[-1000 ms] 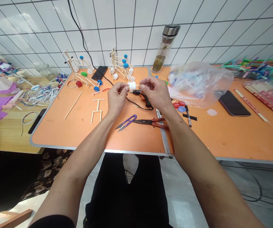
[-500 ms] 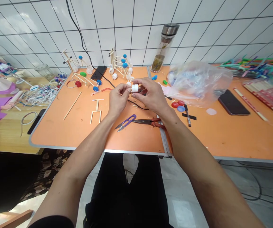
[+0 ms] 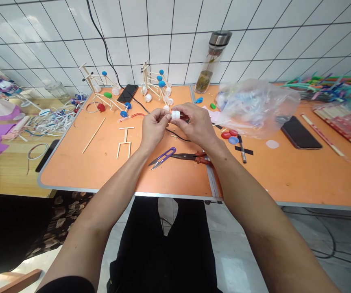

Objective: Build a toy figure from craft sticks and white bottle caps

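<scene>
Over the middle of the orange table, my right hand pinches a small white piece that looks like bottle caps put together. The fingertips of my left hand are closed at its left side; whether they grip the same piece or something smaller is hidden. Nearer to me lie purple thread snips with the blades apart and red-handled pliers. A small frame of wooden sticks lies left of my left hand, with a loose stick farther left.
Two stick models with coloured caps stand at the back. A glass tea bottle is by the wall, a clear plastic bag right of it. A phone and marker lie right. A black cable runs behind my hands.
The white piece and both hands have shifted very slightly to the right in the picture, and the piece is turned a little. The grip looks the same.
</scene>
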